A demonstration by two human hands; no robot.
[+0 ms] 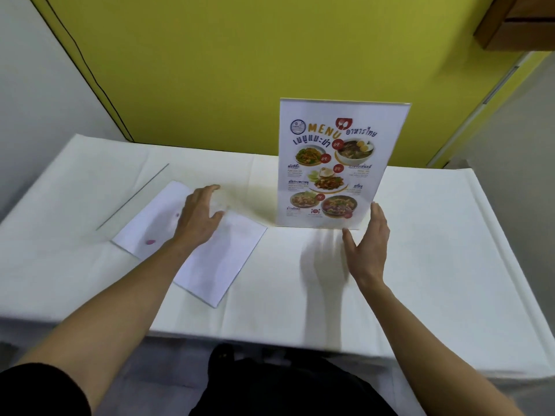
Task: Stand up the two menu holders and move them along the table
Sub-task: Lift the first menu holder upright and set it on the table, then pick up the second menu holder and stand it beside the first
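On the white-clothed worktop (300,280), my left hand (199,217) lies spread, fingers open, on the clear acrylic menu holder lying flat (192,244) — blank side up. Further right stands the upright clear holder with the colourful food menu (336,166) — my right hand (368,244) open beside its lower right corner, gripping nothing.

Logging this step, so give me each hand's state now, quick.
Left hand: open, fingers spread over the flat menu holder, holding nothing.
Right hand: open, beside the standing menu holder, not gripping it.
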